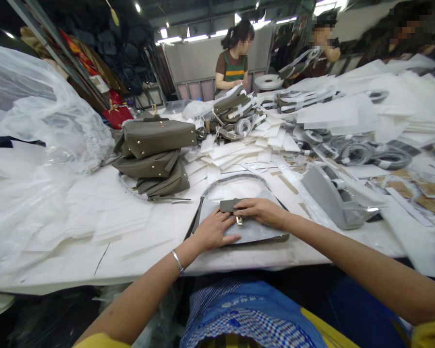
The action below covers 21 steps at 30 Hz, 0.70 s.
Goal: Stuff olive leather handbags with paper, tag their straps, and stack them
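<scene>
A handbag (255,234) lies flat on the white table in front of me, its front covered by a pale protective sheet and its wrapped handle arching away from me. My left hand (214,229) rests on the sheet with its fingers stretched out. Over the bag's dark olive flap (227,205), my right hand (260,211) lies with its fingers extended, touching it. A gold-coloured clasp (239,221) shows between the two hands. What lies under my right fingertips is partly hidden.
Olive handbags (159,137) are stacked at the left, beside clear plastic wrap (53,111). White sheets (246,150) and wrapped straps (355,152) cover the table's far side. A grey plastic tape dispenser (333,198) stands at the right. A person (233,63) is across the table.
</scene>
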Tool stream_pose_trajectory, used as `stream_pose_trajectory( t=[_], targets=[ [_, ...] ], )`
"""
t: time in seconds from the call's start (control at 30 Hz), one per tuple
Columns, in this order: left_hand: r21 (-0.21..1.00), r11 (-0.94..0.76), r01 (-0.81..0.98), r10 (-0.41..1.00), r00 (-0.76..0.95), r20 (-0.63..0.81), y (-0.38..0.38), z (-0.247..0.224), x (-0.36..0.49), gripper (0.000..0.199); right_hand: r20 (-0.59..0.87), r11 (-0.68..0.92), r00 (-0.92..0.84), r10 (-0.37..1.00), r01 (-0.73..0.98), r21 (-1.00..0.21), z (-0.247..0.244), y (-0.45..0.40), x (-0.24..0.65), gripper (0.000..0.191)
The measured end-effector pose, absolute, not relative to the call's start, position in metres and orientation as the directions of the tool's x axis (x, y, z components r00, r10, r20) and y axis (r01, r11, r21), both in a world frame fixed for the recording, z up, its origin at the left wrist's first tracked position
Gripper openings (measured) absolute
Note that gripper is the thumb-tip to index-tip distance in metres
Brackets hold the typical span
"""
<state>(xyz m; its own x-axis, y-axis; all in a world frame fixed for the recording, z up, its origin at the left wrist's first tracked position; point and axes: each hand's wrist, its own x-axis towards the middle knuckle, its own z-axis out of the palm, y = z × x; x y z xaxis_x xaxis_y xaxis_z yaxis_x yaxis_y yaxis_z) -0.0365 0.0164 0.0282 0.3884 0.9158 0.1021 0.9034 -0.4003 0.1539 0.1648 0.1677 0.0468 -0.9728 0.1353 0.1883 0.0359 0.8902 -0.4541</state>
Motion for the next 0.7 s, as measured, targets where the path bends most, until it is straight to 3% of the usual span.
stream_pose_trajectory(
  t=[0.1, 0.2, 0.3, 0.37, 0.43, 0.7],
  targets=[
    [0.141, -0.4, 0.906, 0.912, 0.378, 0.159, 0.012, 0.024, -0.035, 0.059, 0.171, 0.936, -0.983, 0.062, -0.003, -0.353, 0.035, 0.162, 0.173, 0.044],
    [0.142, -0.372, 0.917, 0.897, 0.316, 0.311, 0.004, 0.014, -0.032, 0.061, 0.216, 0.951, -0.976, 0.028, -0.04, -0.306, 0.022, 0.165, 0.173, 0.045],
    [0.14, -0.438, 0.888, 0.835, 0.344, 0.429, -0.004, 0.005, -0.027, 0.044, 0.272, 0.953, -0.962, -0.004, -0.086, -0.292, 0.009, 0.17, 0.171, 0.042],
    [0.164, -0.519, 0.839, 0.806, 0.416, 0.421, -0.009, 0.002, -0.021, 0.032, 0.292, 0.953, -0.956, -0.026, -0.112, -0.283, 0.004, 0.171, 0.17, 0.04],
    [0.207, -0.544, 0.813, 0.808, 0.442, 0.39, -0.012, 0.002, -0.015, 0.033, 0.3, 0.955, -0.953, -0.043, -0.127, -0.267, 0.005, 0.17, 0.17, 0.038],
    [0.364, -0.43, 0.826, 0.89, 0.319, 0.326, -0.019, 0.018, 0.001, 0.037, 0.285, 0.952, -0.957, -0.056, -0.138, -0.275, 0.029, 0.161, 0.156, 0.02]
  ],
)
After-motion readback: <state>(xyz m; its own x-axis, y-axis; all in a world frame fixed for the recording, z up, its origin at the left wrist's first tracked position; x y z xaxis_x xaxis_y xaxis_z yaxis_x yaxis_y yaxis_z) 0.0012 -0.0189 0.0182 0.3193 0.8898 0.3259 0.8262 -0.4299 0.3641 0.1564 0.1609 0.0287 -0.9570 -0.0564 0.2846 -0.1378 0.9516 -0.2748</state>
